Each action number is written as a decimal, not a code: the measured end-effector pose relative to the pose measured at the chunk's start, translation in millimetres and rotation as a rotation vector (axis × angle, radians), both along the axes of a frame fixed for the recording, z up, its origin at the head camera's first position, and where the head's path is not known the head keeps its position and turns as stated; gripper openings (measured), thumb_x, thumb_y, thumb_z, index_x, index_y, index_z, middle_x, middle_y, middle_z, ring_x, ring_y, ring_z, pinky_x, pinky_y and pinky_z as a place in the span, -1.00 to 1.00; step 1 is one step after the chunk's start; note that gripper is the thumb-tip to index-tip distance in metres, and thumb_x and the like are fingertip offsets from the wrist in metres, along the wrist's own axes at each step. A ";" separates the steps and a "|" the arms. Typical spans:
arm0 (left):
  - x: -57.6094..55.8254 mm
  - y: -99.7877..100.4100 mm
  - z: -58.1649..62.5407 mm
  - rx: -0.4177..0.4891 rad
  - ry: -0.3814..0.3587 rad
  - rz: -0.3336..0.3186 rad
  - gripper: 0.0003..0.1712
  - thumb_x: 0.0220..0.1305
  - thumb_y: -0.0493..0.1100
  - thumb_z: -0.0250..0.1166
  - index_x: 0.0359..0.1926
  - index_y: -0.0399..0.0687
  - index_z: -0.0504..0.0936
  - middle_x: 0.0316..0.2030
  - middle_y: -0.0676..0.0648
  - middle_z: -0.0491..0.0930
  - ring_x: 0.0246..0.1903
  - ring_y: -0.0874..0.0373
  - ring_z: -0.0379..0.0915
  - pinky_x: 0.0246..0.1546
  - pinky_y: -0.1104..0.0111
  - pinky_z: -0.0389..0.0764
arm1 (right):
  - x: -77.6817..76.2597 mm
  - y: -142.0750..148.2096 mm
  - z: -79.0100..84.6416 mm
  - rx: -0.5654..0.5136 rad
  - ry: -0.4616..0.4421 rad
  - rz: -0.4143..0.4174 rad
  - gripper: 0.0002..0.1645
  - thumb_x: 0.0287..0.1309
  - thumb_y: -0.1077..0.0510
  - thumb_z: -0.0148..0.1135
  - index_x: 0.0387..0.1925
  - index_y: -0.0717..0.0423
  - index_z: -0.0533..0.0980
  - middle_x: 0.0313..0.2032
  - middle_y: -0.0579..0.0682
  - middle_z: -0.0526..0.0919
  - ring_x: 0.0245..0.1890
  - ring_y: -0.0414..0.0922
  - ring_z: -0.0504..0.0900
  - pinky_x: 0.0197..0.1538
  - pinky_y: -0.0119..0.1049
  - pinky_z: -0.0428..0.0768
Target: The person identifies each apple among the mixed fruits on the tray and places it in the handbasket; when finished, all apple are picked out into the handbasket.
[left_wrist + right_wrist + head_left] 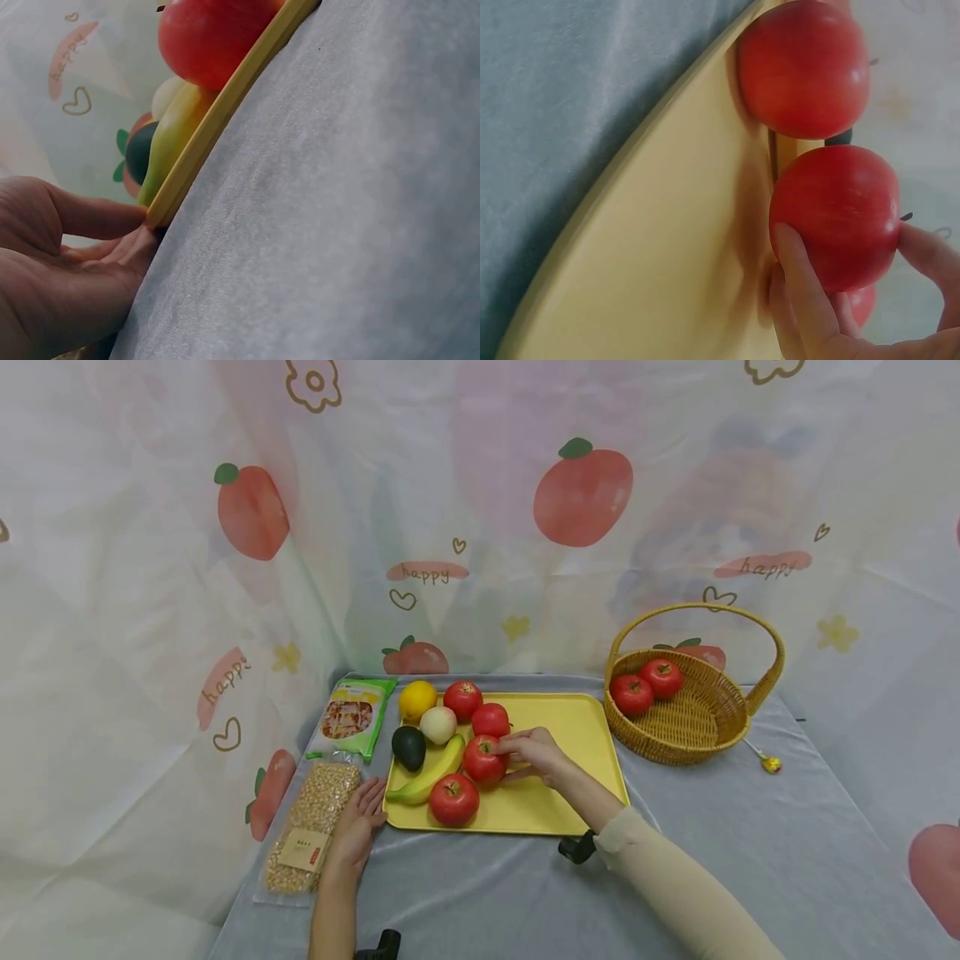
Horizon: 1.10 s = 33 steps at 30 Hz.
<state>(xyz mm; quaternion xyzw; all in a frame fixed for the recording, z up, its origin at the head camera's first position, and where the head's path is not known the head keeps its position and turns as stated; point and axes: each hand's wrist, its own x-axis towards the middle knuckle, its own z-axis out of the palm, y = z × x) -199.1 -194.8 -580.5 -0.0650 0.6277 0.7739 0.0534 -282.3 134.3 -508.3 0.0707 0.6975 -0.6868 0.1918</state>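
Note:
My right hand [534,754] grips a red apple [836,214] with a short dark stem, thumb near the stem and fingers on its side. This apple is over the yellow tray [566,722]. At the tray's near left corner is my left hand [82,262], pinching the rim between thumb and fingers. Another red apple [453,800] sits near the tray's front edge. Beside it lie a yellow-green banana [431,777], a dark green avocado [408,748], a pale round fruit [438,725], an orange-yellow fruit [417,701] and two more red fruits [462,700].
A wicker basket [697,727] with a tall handle stands at the back right, two red fruits [632,694] inside. Left of the tray lie a green food packet [350,718] and a clear bag of corn kernels [318,810]. A small yellow flower [771,765] lies beside the basket.

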 end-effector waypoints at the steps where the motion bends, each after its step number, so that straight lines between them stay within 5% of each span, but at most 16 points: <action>1: -0.5 0.1 -0.3 -0.001 -0.001 0.003 -0.14 0.33 -0.68 -0.08 0.61 -0.38 -0.05 0.58 -0.39 0.04 0.59 -0.21 -0.06 0.57 -0.01 0.05 | 0.4 0.5 1.7 0.000 -0.001 0.000 -0.50 0.21 0.17 0.46 0.09 0.42 0.60 -0.02 0.20 0.74 -0.06 0.13 0.76 -0.02 0.25 0.71; 33: -1.1 -0.5 -1.5 -0.001 0.006 0.002 -0.14 0.32 -0.68 -0.08 0.61 -0.39 -0.05 0.58 -0.40 0.04 0.59 -0.22 -0.06 0.56 0.05 0.09 | 6.8 18.5 38.6 -0.013 0.077 0.029 -0.42 0.20 0.14 0.48 0.16 0.41 0.58 0.03 0.22 0.71 -0.01 0.14 0.73 0.08 0.28 0.64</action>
